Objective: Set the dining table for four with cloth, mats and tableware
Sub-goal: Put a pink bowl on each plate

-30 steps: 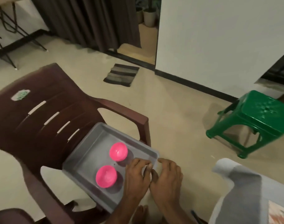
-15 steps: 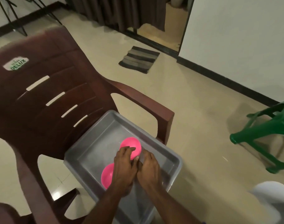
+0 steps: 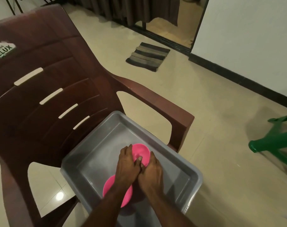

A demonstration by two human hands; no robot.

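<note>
A grey plastic tray sits on the seat of a dark brown plastic chair. Two pink bowls lie in it. The far pink bowl is held between both hands: my left hand curls round its left rim and my right hand grips its near right rim, a thumb lying inside the bowl. The near pink bowl lies partly hidden under my left forearm.
The chair's right armrest rises just beyond the tray. A green plastic stool stands on the tiled floor at the right. A striped doormat lies before a doorway with dark curtains, beside a white wall.
My head moved closer to the chair. Both hands went from the tray's near rim forward into the tray and closed on the far pink bowl.
</note>
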